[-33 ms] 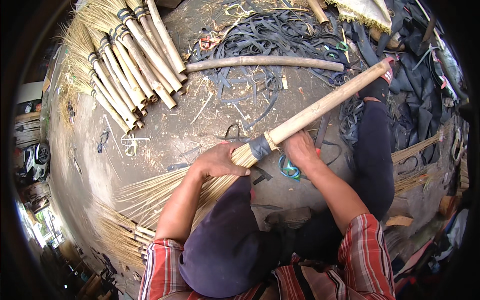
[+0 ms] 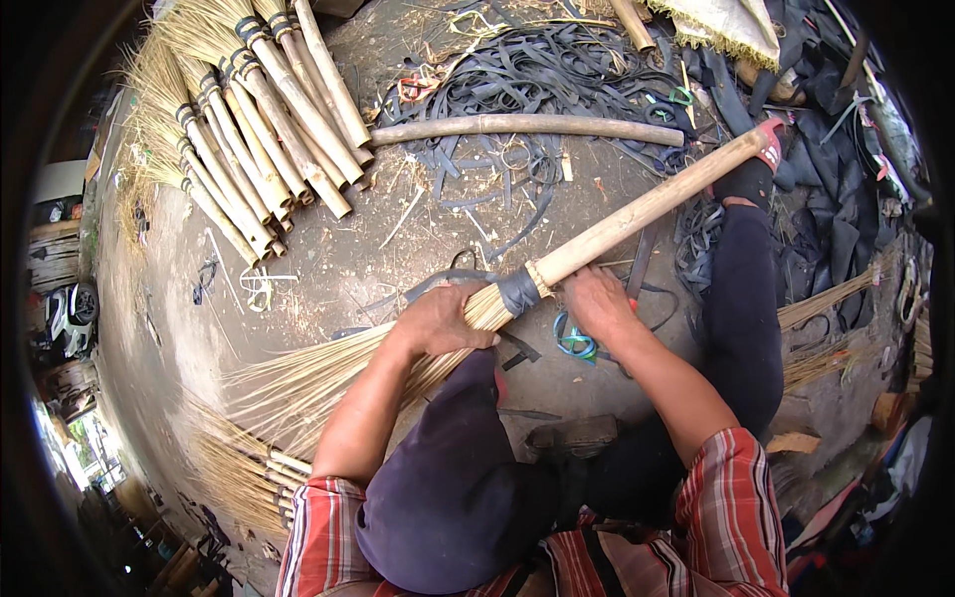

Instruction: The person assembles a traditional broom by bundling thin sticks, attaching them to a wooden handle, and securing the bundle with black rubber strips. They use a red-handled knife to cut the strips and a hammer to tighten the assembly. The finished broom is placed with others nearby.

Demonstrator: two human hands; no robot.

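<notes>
Head view. We hold a broom with a pale round bamboo handle and straw-coloured bristles (image 2: 557,264) diagonally across our lap, above the concrete floor (image 2: 328,259). The handle runs up and to the right, its far end resting against our red-trimmed shoe (image 2: 768,144). The bristle fan spreads down and to the left.

Our left hand (image 2: 438,320) closes over the bristle bundle just below the dark rubber binding band (image 2: 519,292); its grip is wrapped around the bristles. Our right hand (image 2: 597,303) lies just beside the band on the handle side, under the handle; we cannot tell whether its grip is closed on anything.

A blue-green strap loop (image 2: 575,343) lies on the floor just below the right hand. A loose bamboo pole (image 2: 527,126) lies crosswise beyond the broom, on a heap of dark rubber strips (image 2: 537,70). A row of finished brooms with black-banded necks (image 2: 259,119) lies side by side at the upper left, well apart from the hands. More loose bristle bundles (image 2: 239,468) lie at the lower left.
</notes>
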